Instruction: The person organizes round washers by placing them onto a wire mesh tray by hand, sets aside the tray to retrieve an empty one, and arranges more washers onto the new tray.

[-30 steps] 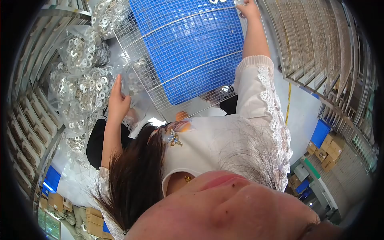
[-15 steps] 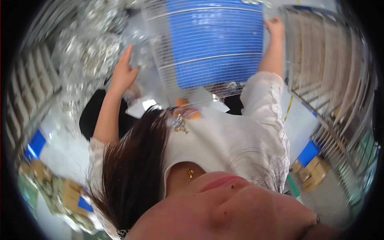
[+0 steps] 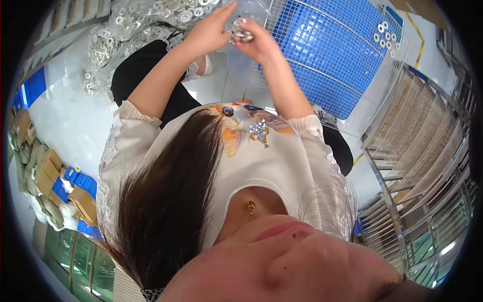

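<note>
Holds a small cluster of metal rings (image 3: 242,33) in the right hand (image 3: 260,44), at the upper middle of the frame, close to the left hand (image 3: 205,38).
Grips the rings in the curled fingers of the right hand; keeps the fingers of the left hand open, with one pointing toward the top edge and the thumb beside the cluster, though cannot tell from here whether touching it. Shows clear plastic bags of similar rings (image 3: 173,14) at the upper left, and a wire mesh rack (image 3: 375,113) over a blue panel (image 3: 322,45) at the upper right, with loose white rings (image 3: 386,37) near the far right corner of the mesh. Includes slatted racks (image 3: 420,146) at the right and cardboard boxes (image 3: 49,173) at the lower left.
</note>
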A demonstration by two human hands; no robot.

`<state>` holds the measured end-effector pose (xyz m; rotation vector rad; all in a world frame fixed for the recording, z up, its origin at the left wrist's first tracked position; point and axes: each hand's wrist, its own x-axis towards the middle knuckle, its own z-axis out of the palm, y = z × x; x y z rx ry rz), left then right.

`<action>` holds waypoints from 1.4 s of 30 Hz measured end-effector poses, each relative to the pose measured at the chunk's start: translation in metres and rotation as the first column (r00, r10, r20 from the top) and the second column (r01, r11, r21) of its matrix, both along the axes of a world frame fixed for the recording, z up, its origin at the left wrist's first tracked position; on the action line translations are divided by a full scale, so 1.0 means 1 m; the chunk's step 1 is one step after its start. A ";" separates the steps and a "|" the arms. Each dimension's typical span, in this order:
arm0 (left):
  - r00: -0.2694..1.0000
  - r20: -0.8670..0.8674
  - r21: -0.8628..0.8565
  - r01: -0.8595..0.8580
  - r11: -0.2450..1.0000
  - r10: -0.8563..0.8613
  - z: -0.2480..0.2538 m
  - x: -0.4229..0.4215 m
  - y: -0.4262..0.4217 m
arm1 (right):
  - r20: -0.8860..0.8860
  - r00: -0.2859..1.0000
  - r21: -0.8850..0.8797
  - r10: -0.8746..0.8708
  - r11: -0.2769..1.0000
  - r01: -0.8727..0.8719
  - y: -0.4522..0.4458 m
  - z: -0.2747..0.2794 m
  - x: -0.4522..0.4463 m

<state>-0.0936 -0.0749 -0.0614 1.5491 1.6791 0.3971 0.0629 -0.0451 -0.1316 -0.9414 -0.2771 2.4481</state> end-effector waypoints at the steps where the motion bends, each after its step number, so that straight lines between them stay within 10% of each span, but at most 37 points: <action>1: 1.000 -0.006 0.000 0.001 1.000 -0.001 0.001 -0.001 -0.001 | -0.028 0.999 -0.058 -0.024 0.998 0.023 -0.003 -0.017 -0.015; 5: 0.992 -0.114 0.303 0.079 0.950 -0.046 -0.030 -0.017 -0.006 | 0.353 0.933 0.113 0.070 0.987 -0.116 -0.008 -0.026 -0.038; 7: 0.997 -0.070 0.247 0.029 0.969 -0.012 -0.018 -0.015 -0.005 | 0.872 0.415 0.489 -0.259 0.455 -0.744 -0.011 -0.017 -0.034; 10: 0.998 -0.068 0.199 -0.002 0.980 0.016 -0.010 -0.014 -0.007 | 0.819 0.129 0.224 -0.559 0.105 -0.969 -0.005 0.018 -0.012; 14: 0.996 -0.076 0.168 0.055 0.984 -0.042 -0.007 -0.013 -0.003 | 0.791 0.255 0.330 -0.557 0.036 -0.943 0.010 0.029 0.035; 15: 0.996 -0.074 0.139 0.059 0.989 -0.049 -0.004 -0.010 -0.002 | 0.784 0.217 0.309 -0.582 0.064 -0.949 0.020 0.033 0.051; 17: 0.995 -0.054 0.125 0.094 0.988 -0.088 -0.004 -0.007 -0.001 | 0.802 0.576 0.584 -0.161 0.419 -0.696 0.044 0.044 0.093; 18: 0.990 -0.089 0.174 0.126 0.977 -0.112 -0.007 -0.006 -0.001 | 0.798 0.530 0.600 -0.286 0.451 -0.661 0.060 0.046 0.114; 22: 0.987 -0.062 0.206 0.155 0.966 -0.145 -0.008 0.003 0.001 | 0.788 0.186 0.595 -0.587 0.649 -0.473 0.139 0.018 0.230; 24: 0.985 -0.048 0.204 0.171 0.964 -0.164 -0.007 0.007 0.004 | 0.600 -0.037 0.632 -0.799 0.501 -0.591 0.189 -0.058 0.310; 28: 0.984 -0.040 0.156 0.178 0.972 -0.174 -0.007 0.015 0.010 | 0.725 -0.472 0.237 -0.502 0.825 -0.514 0.198 -0.021 0.308; 37: 0.993 0.028 -0.080 0.116 0.990 -0.114 0.004 0.036 0.022 | 0.701 -0.472 0.387 -0.535 0.841 -0.378 0.208 -0.024 0.334; 40: 0.989 0.012 -0.062 0.147 0.987 -0.146 0.000 0.036 0.022 | 0.762 -0.469 0.190 -0.445 0.847 -0.496 0.213 -0.023 0.344; 42: 0.992 0.024 -0.103 0.130 0.986 -0.128 0.004 0.039 0.025 | 0.861 -0.263 0.234 -0.434 0.799 -0.554 0.218 -0.024 0.361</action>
